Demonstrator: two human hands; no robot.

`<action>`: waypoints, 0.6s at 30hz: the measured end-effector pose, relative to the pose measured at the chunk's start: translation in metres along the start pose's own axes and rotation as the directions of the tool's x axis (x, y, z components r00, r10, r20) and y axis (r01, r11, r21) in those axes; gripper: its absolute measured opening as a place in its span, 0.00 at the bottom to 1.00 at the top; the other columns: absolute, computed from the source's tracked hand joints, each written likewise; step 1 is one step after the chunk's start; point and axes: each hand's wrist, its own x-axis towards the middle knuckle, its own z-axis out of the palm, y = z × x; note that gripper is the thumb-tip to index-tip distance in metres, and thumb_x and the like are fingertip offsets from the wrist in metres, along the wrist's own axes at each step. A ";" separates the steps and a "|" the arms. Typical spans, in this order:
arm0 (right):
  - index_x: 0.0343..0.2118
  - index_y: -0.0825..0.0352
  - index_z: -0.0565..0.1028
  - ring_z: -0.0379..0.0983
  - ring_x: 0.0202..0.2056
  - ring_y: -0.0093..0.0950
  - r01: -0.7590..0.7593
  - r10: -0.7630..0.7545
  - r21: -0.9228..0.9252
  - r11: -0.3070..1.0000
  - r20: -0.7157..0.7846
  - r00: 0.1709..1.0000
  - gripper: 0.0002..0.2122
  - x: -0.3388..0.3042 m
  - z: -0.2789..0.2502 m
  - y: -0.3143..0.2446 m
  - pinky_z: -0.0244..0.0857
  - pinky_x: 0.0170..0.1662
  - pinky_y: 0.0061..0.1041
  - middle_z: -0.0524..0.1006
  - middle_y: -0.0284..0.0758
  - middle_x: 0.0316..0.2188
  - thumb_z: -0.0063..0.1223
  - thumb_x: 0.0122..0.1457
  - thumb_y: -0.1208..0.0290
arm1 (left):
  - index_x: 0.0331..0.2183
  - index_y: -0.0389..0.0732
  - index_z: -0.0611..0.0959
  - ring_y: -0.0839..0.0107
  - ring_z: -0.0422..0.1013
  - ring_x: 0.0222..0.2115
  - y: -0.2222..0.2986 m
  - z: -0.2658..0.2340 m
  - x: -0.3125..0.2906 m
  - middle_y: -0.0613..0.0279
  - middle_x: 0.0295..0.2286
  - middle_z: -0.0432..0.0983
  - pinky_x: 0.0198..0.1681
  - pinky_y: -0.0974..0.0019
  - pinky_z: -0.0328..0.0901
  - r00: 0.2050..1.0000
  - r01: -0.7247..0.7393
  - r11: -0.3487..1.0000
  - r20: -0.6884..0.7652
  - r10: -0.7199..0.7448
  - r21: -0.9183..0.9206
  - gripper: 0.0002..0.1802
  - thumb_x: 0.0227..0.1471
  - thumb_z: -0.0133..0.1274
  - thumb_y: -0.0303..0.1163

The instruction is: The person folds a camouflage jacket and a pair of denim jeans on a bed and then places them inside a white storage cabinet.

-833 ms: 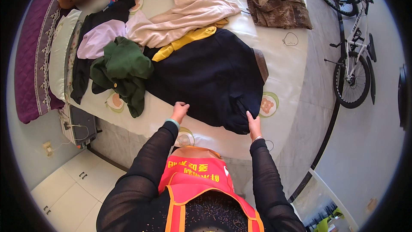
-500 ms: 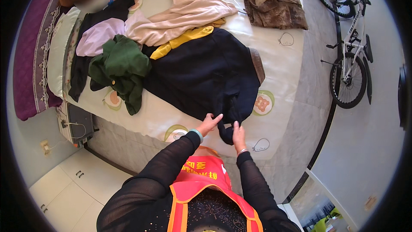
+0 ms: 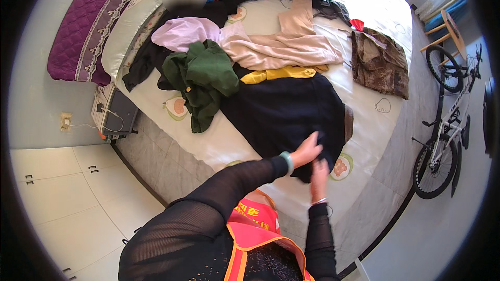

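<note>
Fingers (image 3: 314,143) of the left hand (image 3: 307,151) pinch the near hem of the dark navy garment (image 3: 286,112), and the right hand (image 3: 319,173) clasps the same edge just beside it — both gripping cloth. The garment lies spread on the bed (image 3: 364,125), stretching away from the hands. It looks soft, limp and light — best taken at hem or corners.

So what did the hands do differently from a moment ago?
Both hands came together. The left hand and right hand were spread apart on the near edge of the dark garment; now they meet at its near right corner, gathering the cloth. The green garment, beige garment and bicycle stayed put.
</note>
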 end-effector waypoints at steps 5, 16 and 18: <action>0.49 0.69 0.65 0.67 0.39 0.25 0.155 -0.109 0.268 0.951 -0.178 0.978 0.18 0.089 -0.060 -0.130 0.60 0.44 0.25 0.72 0.36 0.36 0.44 0.60 0.63 | 0.51 0.26 0.61 0.52 0.59 0.51 0.155 -0.031 0.079 0.39 0.48 0.61 0.54 0.62 0.54 0.908 -0.407 0.910 0.073 0.413 -0.075 0.38 0.46 0.55 0.39; 0.37 0.64 0.67 0.66 0.24 0.17 -0.291 0.243 0.259 0.921 0.201 0.949 0.09 0.055 0.024 0.038 0.58 0.21 0.13 0.69 0.29 0.26 0.49 0.55 0.68 | 0.53 0.42 0.63 0.48 0.51 0.54 0.020 -0.350 0.060 0.45 0.53 0.53 0.53 0.46 0.52 0.802 0.479 0.367 -0.567 0.185 0.797 0.44 0.35 0.61 0.46; 0.42 0.66 0.68 0.66 0.23 0.17 -0.445 0.425 0.221 0.868 0.135 0.895 0.13 0.017 0.054 0.079 0.58 0.21 0.14 0.70 0.28 0.25 0.49 0.55 0.68 | 0.54 0.43 0.62 0.48 0.46 0.57 -0.003 -0.407 0.036 0.45 0.55 0.50 0.55 0.45 0.48 0.781 0.544 0.424 -0.621 0.060 0.724 0.44 0.36 0.59 0.48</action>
